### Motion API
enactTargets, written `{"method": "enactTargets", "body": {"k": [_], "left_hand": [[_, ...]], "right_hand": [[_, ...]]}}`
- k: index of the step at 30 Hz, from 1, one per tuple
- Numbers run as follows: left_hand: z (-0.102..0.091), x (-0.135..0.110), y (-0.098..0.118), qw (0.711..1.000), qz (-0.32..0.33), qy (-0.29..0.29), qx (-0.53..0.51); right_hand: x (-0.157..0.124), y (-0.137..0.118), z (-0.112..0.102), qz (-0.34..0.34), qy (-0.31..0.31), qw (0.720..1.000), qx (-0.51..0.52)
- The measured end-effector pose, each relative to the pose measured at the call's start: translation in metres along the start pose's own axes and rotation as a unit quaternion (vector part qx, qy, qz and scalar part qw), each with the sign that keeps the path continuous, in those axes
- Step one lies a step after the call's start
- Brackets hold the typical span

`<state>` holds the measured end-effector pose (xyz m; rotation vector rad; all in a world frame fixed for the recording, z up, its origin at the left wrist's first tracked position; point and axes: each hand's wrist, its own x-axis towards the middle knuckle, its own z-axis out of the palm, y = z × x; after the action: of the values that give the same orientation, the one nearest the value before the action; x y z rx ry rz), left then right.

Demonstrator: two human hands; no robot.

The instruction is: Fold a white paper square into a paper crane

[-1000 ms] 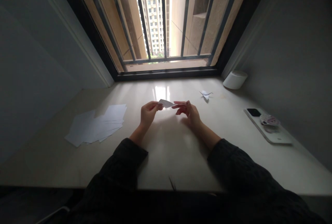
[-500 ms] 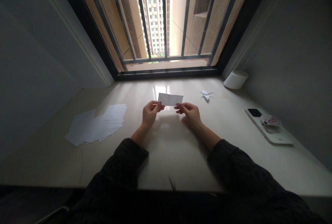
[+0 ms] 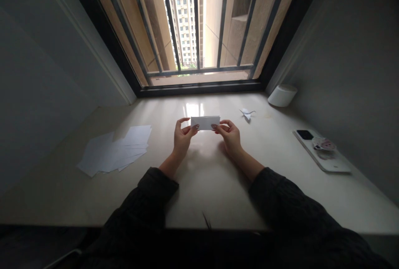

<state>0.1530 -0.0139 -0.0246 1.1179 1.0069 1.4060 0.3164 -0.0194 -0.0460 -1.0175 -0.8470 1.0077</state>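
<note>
A small white folded paper strip (image 3: 205, 122) is held up above the pale counter (image 3: 199, 177), in the middle of the view. My left hand (image 3: 183, 138) pinches its left end between thumb and fingers. My right hand (image 3: 229, 135) pinches its right end the same way. The strip lies level between the two hands, its long side facing me. Both arms wear dark sleeves.
A fanned stack of white sheets (image 3: 115, 150) lies to the left. A small folded paper figure (image 3: 247, 113) sits at the back right, near a white round container (image 3: 282, 95). A phone in a white case (image 3: 322, 150) lies at the right. A barred window (image 3: 196, 32) stands behind.
The paper, slanted and half hidden a second ago, was turned to face me and now sits level, with both hands pinching its ends closer to its middle height.
</note>
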Motion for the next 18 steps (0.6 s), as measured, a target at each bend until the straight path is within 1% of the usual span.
{"method": "enactTargets", "body": {"k": [4,7,11,18], "left_hand": [[0.0003,0.0009,-0.0047,1.000,-0.016,0.016,-0.007],[-0.0001,0.0020,-0.0075,0.999,-0.028,0.012,-0.014],[-0.0009,0.0028,-0.0089,0.999,-0.028,0.003,-0.022],[-0.0021,0.0038,-0.0104,0.999,-0.041,0.018,-0.031]], "right_hand": [[-0.0009,0.0016,-0.0002,-0.010,0.010,1.000,-0.006],[-0.0019,0.0014,-0.0005,-0.013,0.011,1.000,-0.012],[-0.0024,-0.0004,-0.0002,-0.007,0.010,1.000,-0.013],[-0.0018,0.0001,-0.0003,0.004,0.012,1.000,-0.018]]}}
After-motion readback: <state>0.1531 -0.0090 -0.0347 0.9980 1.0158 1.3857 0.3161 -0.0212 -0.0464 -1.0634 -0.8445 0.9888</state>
